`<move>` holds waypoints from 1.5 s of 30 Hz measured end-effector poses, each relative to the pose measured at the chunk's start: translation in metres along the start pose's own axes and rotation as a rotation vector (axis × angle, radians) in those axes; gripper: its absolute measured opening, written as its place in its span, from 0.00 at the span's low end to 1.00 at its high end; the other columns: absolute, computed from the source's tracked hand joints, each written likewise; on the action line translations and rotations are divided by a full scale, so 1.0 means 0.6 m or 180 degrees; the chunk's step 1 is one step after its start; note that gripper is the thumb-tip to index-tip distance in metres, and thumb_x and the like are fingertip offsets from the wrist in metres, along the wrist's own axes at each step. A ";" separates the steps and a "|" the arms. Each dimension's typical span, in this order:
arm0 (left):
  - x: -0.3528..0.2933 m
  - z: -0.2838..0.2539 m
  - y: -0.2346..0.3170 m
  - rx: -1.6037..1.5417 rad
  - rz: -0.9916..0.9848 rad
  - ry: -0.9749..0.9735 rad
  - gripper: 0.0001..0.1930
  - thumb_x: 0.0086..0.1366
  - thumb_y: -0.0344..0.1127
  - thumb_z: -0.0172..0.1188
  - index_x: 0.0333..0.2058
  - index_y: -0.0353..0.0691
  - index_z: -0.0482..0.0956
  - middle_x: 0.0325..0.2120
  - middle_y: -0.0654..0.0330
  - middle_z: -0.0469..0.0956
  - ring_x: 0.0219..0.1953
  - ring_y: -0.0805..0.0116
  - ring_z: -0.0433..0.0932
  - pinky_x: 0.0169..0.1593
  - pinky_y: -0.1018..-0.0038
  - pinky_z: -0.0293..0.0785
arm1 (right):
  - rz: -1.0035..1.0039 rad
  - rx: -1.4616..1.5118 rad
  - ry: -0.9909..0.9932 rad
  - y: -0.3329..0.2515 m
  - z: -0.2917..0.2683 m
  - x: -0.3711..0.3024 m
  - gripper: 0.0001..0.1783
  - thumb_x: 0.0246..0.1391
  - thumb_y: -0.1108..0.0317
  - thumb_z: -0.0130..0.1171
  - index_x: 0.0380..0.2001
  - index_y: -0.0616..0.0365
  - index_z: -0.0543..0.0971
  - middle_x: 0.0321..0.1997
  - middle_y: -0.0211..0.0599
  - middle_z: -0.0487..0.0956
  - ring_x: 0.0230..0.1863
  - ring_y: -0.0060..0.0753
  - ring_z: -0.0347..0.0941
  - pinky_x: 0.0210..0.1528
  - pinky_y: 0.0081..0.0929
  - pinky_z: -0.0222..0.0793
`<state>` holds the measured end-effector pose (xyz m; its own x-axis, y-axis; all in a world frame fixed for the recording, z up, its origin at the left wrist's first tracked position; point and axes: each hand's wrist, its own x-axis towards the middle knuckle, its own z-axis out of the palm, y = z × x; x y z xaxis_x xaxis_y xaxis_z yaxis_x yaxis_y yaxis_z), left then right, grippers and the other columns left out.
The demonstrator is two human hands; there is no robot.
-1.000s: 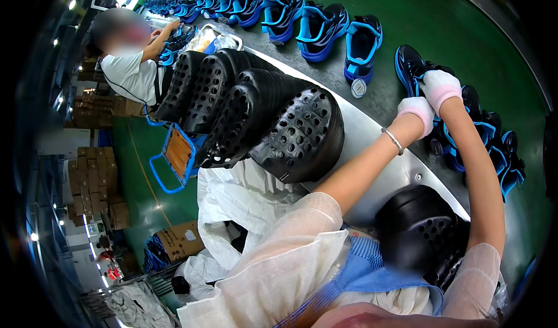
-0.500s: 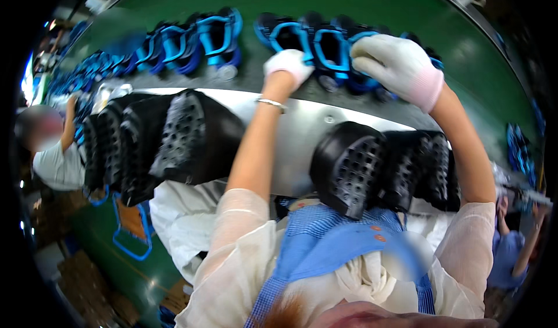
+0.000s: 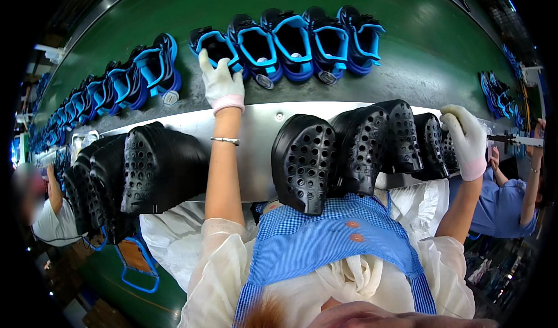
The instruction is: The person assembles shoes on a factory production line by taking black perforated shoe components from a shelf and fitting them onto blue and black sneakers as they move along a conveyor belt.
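Across the desk (image 3: 424, 60), black perforated stacks (image 3: 302, 159) stand near and blue-trimmed shoes (image 3: 295, 49) far, heels nearward, seemingly for easy reach, the left hand (image 3: 225, 85) loosely spreading its grip at one shoe, the right hand (image 3: 468, 135) curled beside the right-hand stacks, its hold untellable.

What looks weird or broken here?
Nothing really stands out. The blue-and-black shoes by the left hand stand side by side, and I see no spill. The black clogs are full of holes, but those sit in neat patterns, so they look made that way.
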<state>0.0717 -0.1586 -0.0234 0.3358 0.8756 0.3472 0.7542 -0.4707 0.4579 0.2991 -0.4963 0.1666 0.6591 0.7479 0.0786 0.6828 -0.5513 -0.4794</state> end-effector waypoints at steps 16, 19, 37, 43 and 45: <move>0.004 0.002 0.062 -0.0094 0.0205 -0.1148 0.22 0.51 0.48 0.65 0.43 0.44 0.78 0.52 0.45 0.65 0.47 0.48 0.73 0.50 0.64 0.70 | 0.0591 0.0437 0.0223 0.086 0.000 -0.043 0.08 0.55 0.72 0.52 0.35 0.65 0.77 0.26 0.32 0.76 0.28 0.19 0.71 0.34 0.17 0.67; -0.016 0.017 0.048 -0.0209 0.0292 -0.0844 0.20 0.51 0.47 0.66 0.41 0.47 0.79 0.55 0.43 0.62 0.47 0.45 0.73 0.49 0.63 0.72 | 0.0504 0.0309 0.0149 0.089 0.003 -0.042 0.08 0.55 0.73 0.52 0.35 0.65 0.77 0.26 0.32 0.76 0.28 0.19 0.71 0.34 0.17 0.67; -0.111 0.038 0.012 -0.0553 0.0468 -0.0446 0.15 0.48 0.33 0.65 0.37 0.45 0.78 0.60 0.44 0.56 0.54 0.46 0.66 0.50 0.62 0.71 | 0.0423 0.0112 0.0053 0.084 0.030 -0.026 0.08 0.54 0.72 0.52 0.34 0.65 0.77 0.26 0.39 0.76 0.28 0.25 0.72 0.34 0.22 0.67; -0.102 0.034 0.015 -0.0406 0.0510 -0.0339 0.13 0.51 0.37 0.65 0.37 0.45 0.78 0.56 0.41 0.59 0.52 0.44 0.66 0.49 0.61 0.71 | 0.0476 0.0109 0.0048 0.097 0.035 -0.030 0.07 0.53 0.73 0.53 0.34 0.65 0.77 0.27 0.39 0.77 0.28 0.26 0.72 0.34 0.22 0.67; -0.091 0.032 0.019 -0.0360 0.0460 -0.0361 0.12 0.52 0.41 0.64 0.34 0.43 0.79 0.55 0.39 0.60 0.50 0.43 0.68 0.50 0.61 0.70 | 0.0450 0.0135 0.0049 0.097 0.035 -0.032 0.07 0.53 0.73 0.53 0.34 0.65 0.77 0.27 0.39 0.77 0.28 0.26 0.72 0.34 0.22 0.67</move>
<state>0.0727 -0.2097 -0.0528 0.5019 0.8018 0.3245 0.6276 -0.5957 0.5013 0.3196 -0.5348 0.1188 0.7528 0.6580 0.0209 0.5691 -0.6345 -0.5230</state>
